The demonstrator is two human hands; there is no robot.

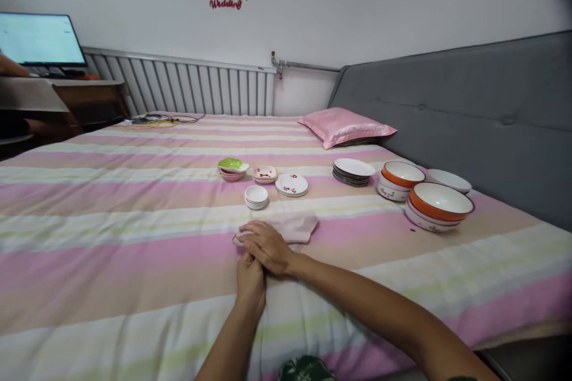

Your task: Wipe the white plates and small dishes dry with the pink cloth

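A pale pink cloth (297, 227) lies on the striped bed in front of me. Across its left part rests my right hand (269, 248), palm down, the fingers stretched loosely and pointing left. My left hand (250, 278) is just below it and touches it. The left fingers look closed, but the right hand partly covers them, so what they hold, if anything, is hidden. Just beyond the cloth stand a stack of small white dishes (256, 196) and some flower-patterned plates (292, 185).
Farther back are square pink dishes (265, 174) and a green leaf-shaped dish (231, 164) on pink ones. Rightward stand stacked plates (354, 170) and orange-and-white bowls (441, 203). A pink pillow (344, 126) lies near the grey headboard (469, 95). Cables (172, 119) lie at the far edge.
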